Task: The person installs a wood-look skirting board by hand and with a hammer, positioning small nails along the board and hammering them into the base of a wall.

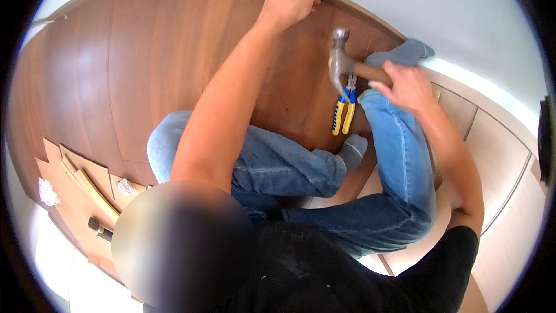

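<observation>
My left hand is closed in a pinch against the brown skirting board where the floor meets the white wall. Whatever its fingertips hold is too small or hidden to make out. In my right hand is a claw hammer, gripped by its wooden handle. The metal head hangs over the floor, apart from the board, with its claw toward me. Below the hammer, pliers with blue and yellow handles lie on the floor, their jaws partly covered by it.
My jeans-clad legs are bent on the brown wood floor, one foot near the wall. At lower left, cardboard bears wooden strips, a black-and-yellow tool handle and a clear plastic bag. Pale panels stand at right.
</observation>
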{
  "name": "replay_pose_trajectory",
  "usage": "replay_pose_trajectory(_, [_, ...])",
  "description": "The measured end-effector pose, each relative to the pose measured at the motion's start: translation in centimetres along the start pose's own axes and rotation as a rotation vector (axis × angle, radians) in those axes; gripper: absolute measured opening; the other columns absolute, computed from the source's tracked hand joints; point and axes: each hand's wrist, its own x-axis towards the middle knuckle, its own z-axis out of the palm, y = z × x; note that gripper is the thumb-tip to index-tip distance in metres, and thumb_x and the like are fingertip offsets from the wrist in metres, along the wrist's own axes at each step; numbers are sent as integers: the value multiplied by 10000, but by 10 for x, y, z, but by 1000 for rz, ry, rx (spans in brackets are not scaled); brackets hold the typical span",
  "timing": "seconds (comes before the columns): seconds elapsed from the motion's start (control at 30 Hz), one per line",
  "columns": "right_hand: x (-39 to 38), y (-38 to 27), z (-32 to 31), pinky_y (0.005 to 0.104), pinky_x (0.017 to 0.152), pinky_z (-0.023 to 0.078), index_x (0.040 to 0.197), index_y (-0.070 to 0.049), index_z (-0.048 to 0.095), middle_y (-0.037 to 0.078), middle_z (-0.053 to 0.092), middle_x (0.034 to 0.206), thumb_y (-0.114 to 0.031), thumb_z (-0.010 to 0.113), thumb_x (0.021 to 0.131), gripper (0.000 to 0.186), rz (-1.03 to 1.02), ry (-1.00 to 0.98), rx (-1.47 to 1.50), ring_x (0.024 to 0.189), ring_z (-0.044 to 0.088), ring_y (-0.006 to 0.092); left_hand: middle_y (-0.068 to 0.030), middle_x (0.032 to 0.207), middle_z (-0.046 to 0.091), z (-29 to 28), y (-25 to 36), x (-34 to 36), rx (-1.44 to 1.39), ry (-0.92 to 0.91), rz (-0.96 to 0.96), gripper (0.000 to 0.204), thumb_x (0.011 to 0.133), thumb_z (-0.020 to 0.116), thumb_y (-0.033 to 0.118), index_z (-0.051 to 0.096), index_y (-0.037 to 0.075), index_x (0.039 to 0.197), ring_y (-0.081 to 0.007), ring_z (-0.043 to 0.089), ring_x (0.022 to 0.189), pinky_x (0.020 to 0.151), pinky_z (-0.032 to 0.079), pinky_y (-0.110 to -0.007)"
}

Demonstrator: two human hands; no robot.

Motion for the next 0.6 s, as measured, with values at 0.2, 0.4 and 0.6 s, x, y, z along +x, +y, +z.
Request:
replay_pose_trajectory(0.2, [-24, -17, 2, 542, 699, 578, 1035, -72, 607, 210, 725, 842, -597, 610, 961, 530, -20, 159, 87, 793, 716, 438, -79, 828, 783, 5, 0, 4, -24, 34, 47, 489, 966, 683, 514, 826, 47, 972, -167, 729, 769, 802, 574, -337])
replay_pose_trajectory(0.4, [4, -10, -13, 557, 711, 582, 1047, -67, 599, 236, 723, 848, -598, 596, 970, 536, 46, 144, 70, 803, 713, 456, -81, 833, 783, 3, -1, 7, -21, 29, 50, 494, 974, 681, 506, 822, 32, 973, -159, 723, 785, 801, 568, -334])
replay_pose_trajectory(0.6, [22, -9, -22, 549, 727, 575, 1060, -66, 602, 225, 723, 915, -583, 596, 977, 524, 20, 90, 60, 863, 710, 452, -93, 840, 786, 4, 1, 0, -44, 21, 9, 496, 970, 695, 499, 818, 18, 972, -165, 723, 796, 799, 566, -341])
